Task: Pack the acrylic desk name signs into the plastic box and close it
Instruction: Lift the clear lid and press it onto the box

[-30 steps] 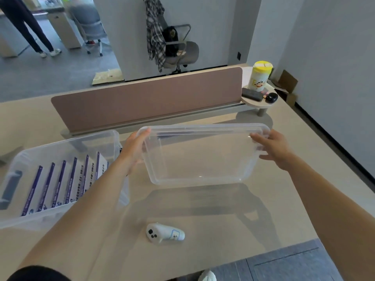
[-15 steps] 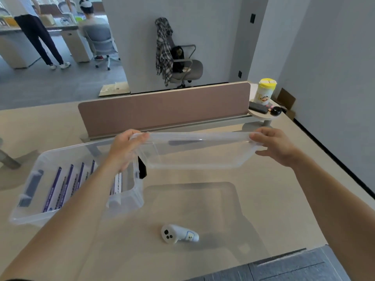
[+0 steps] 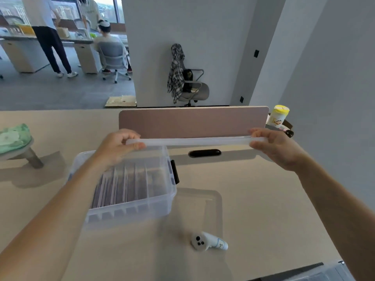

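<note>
**Asker:** Where are the name signs sitting, and is the box (image 3: 129, 211) closed?

**Describer:** The box is sitting open on the counter (image 3: 263, 209), low and left of centre. The signs (image 3: 125, 183) are standing on edge inside it in a tight row. They are blurring through the cloudy plastic, so I am only guessing that they fill most of the floor. Packing looks done, and closing is the step in hand.

**Asker:** So where is the lid (image 3: 194, 141)?

**Describer:** It is hanging in the air, seen edge-on as a thin pale bar. It is lying up and to the right of the box, with only its left end over the box's far right corner. It is being held level by its two short ends, probably so it can travel sideways and come down flat on the rim.

**Asker:** What are the hands doing?

**Describer:** Both bare forearms are reaching forward. The left grip (image 3: 119, 147) is clenching the lid's left end, fingers curling over the top. The right grip (image 3: 274, 149) is wrapping the right end in the same way. Both are grasping the lid and nothing else.

**Asker:** Anything nearby that matters?

**Describer:** A black latch (image 3: 175, 171) is sticking out on the box's right wall, and the lid's end will need to meet it. A white controller (image 3: 209, 243) is lying on the counter, well apart from the box.
</note>
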